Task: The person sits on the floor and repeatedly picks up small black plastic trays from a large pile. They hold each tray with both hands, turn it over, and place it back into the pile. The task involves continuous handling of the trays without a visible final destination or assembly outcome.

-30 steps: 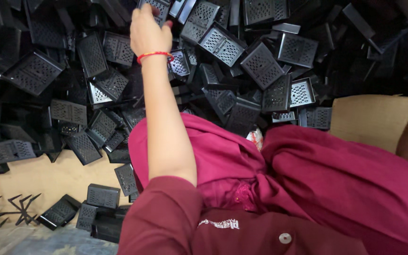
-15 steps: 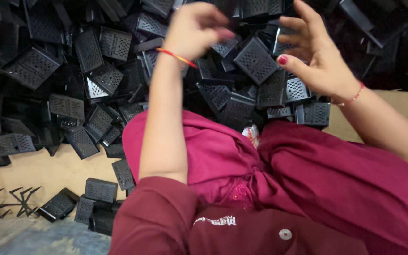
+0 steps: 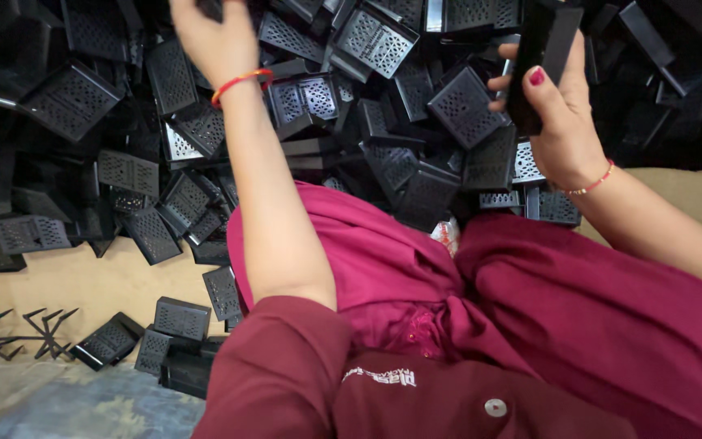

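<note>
The right hand [image 3: 558, 114] is sitting at about two o'clock in the head view, its fingers curling around a black plastic part [image 3: 539, 57] and gripping it upright, thumb pressed on the near face, a red-painted nail showing. A thin red bracelet [image 3: 591, 183] is circling that wrist. The left hand [image 3: 209, 36] is reaching up at about eleven o'clock, over the heap of black perforated covers [image 3: 383, 122]; its fingertips are running off the top edge, so I cannot tell whether it is pinching anything or lying loose. A red thread band [image 3: 240, 81] is wrapping the left wrist. The heap is filling the whole upper half, from nine o'clock round to three o'clock, pieces lying tilted and overlapping. A few stray covers [image 3: 180, 319] are lying at about eight o'clock on brown cardboard [image 3: 99, 284], just beside a black spiky strip [image 3: 18, 333]. The magenta cloth [image 3: 546, 309] over the person's lap is spreading across the lower right, touching the heap's near edge.
</note>
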`<state>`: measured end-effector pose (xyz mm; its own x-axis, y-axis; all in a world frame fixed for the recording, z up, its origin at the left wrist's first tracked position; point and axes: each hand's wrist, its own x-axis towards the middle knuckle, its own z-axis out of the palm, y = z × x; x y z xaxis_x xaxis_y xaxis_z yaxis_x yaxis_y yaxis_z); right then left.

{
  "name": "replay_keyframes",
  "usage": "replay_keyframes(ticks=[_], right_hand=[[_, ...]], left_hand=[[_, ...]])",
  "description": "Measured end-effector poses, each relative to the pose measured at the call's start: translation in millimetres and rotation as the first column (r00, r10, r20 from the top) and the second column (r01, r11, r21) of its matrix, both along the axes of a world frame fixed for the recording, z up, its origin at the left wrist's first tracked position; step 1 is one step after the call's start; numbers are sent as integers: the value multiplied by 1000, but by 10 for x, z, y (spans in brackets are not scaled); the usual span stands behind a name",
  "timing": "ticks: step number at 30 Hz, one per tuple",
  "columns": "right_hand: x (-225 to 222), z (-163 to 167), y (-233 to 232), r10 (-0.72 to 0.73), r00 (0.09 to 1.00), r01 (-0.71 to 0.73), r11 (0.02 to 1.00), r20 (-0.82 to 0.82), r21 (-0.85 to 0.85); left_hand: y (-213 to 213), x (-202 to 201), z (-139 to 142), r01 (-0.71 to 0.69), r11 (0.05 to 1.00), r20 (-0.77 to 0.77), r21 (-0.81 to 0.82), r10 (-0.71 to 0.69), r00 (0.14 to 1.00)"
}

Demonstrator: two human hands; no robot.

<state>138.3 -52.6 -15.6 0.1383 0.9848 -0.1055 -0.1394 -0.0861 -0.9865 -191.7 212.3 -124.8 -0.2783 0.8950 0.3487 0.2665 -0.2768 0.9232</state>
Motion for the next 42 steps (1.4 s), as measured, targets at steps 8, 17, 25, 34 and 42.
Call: replay_keyframes(ticks=[8, 17, 25, 34, 42], right_hand=[[45, -22, -37, -6, 998, 4, 1000, -69, -23], [286, 47, -338, -48, 992, 48, 999, -117, -1], [283, 104, -475, -47, 989, 47, 999, -142, -5], [153, 179, -401, -75, 962, 50, 994, -264, -99], [-113, 50, -225, -116, 981, 97, 988, -156, -123]], left_hand=[[-112, 257, -301, -457, 713, -694, -531, -56, 718], [-225, 441, -469, -450, 743, -665, -496, 8, 747], [-403, 535, -281, -206, 865, -536, -457, -84, 840], [-955, 807, 619, 158, 983, -209, -92, -174, 962], [-1694, 1500, 507, 557, 806, 122, -202, -543, 831]])
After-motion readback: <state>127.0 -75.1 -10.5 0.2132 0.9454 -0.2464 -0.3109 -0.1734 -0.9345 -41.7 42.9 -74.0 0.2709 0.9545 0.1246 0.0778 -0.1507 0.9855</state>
